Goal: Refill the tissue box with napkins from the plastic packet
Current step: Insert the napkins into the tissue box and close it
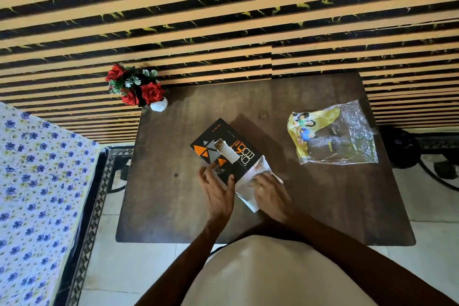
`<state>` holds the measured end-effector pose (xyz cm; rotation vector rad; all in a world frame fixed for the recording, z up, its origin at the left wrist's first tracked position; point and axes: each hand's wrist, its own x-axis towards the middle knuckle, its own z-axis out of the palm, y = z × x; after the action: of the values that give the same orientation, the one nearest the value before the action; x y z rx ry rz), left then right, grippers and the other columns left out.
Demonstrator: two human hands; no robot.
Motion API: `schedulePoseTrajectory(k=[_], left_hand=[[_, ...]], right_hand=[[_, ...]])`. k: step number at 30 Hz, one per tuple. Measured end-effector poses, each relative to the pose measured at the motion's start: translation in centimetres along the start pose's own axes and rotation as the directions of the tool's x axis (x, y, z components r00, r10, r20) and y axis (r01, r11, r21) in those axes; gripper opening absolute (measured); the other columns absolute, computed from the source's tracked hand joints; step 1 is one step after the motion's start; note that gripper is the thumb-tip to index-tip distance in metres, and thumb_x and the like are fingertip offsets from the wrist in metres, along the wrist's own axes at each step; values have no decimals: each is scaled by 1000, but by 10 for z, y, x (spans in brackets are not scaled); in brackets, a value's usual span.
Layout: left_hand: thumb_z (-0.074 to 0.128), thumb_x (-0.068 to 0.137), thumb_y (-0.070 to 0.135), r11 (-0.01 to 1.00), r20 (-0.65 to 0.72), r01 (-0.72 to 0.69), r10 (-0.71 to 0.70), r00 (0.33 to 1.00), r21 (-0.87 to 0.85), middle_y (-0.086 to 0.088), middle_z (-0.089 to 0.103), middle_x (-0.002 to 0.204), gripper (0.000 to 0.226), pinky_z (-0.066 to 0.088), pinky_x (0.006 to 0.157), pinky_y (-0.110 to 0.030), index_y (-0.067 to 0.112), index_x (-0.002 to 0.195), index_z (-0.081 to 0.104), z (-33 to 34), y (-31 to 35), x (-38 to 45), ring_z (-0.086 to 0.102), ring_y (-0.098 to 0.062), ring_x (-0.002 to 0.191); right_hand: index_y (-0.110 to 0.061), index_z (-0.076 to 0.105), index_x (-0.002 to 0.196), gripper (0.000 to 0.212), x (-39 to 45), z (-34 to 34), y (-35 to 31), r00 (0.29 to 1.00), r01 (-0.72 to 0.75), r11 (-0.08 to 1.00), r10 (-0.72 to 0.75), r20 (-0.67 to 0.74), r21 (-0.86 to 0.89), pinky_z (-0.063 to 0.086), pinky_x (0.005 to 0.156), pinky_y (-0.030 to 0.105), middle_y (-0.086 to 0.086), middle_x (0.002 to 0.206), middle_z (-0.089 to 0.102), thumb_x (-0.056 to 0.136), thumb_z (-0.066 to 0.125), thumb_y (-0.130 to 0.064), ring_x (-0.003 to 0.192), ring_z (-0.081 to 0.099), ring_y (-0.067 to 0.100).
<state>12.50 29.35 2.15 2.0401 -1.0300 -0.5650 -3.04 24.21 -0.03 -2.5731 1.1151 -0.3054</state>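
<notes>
A black tissue box (224,154) with orange and grey triangles lies flat on a dark wooden table (173,206), turned at an angle, with a white napkin (229,154) standing up out of the slot in its top. It is thin printed card, so it is probably light and will likely dent if squeezed; the firm places to hold look like its long edges and corners. The left hand (218,189) grips the box's near long edge, thumb lying on the top face and fingers spread along the side. Just right of that thumb, the box's end stands open, its white flaps (250,196) folded outward. The right hand (269,190) rests on those flaps with fingers fairly straight and close together, pressing down or tucking; whether they pinch anything cannot be told. Napkins are soft and limp, best moved as a pinched stack. Well beyond the right fingers, further right on the table, lies the crinkled clear and yellow plastic packet (332,134), which looks nearly empty and slippery. Far past the left fingertips, at the table's corner, stands a white vase of red flowers (139,88).
</notes>
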Motion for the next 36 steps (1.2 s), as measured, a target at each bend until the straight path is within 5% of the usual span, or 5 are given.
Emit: schedulePoseTrajectory(k=[6, 21, 26, 30, 36], left_hand=[[74, 80, 27, 896, 170, 436, -419, 892, -78, -11, 58, 101, 79, 48, 77, -30, 13, 137, 21, 5, 13, -22, 60, -23, 89], [59, 82, 3, 997, -8, 72, -72, 997, -9, 3, 63, 70, 52, 46, 52, -25, 24, 127, 43, -32, 71, 29, 61, -10, 58], [50, 75, 12, 993, 43, 35, -30, 999, -113, 4, 63, 74, 53, 50, 62, -25, 22, 127, 53, -12, 79, 34, 62, -8, 66], [50, 77, 3, 981, 42, 144, -139, 989, -133, -4, 65, 86, 57, 50, 74, -33, 21, 131, 53, 3, 91, 40, 62, -24, 79], [59, 79, 7, 961, 167, 273, -261, 951, -53, -5, 68, 82, 73, 56, 81, -41, 18, 145, 33, 16, 94, 47, 66, -28, 85]], right_hand=[[-19, 50, 128, 57, 22, -23, 36, 744, -667, 721, 657, 120, 190, 53, 86, 41, 14, 128, 56, 79, 72, -38, 115, 56, 32], [-19, 46, 86, 13, 82, -91, 67, 862, -473, 744, 502, 72, 472, 46, 69, 41, 3, 78, 59, 96, 54, -20, 79, 60, 26], [-20, 54, 118, 40, 88, -90, 83, 790, -585, 693, 604, 104, 422, 49, 92, 43, 3, 121, 65, 86, 62, -42, 114, 59, 28], [-18, 42, 135, 64, 69, -81, 100, 541, -786, 231, 706, 457, 573, 54, 83, 44, 10, 136, 53, 80, 73, -30, 120, 54, 30], [-16, 54, 127, 47, 60, -73, 103, 483, -486, -307, 686, 544, 818, 48, 71, 32, 10, 120, 67, 83, 68, -9, 116, 61, 31]])
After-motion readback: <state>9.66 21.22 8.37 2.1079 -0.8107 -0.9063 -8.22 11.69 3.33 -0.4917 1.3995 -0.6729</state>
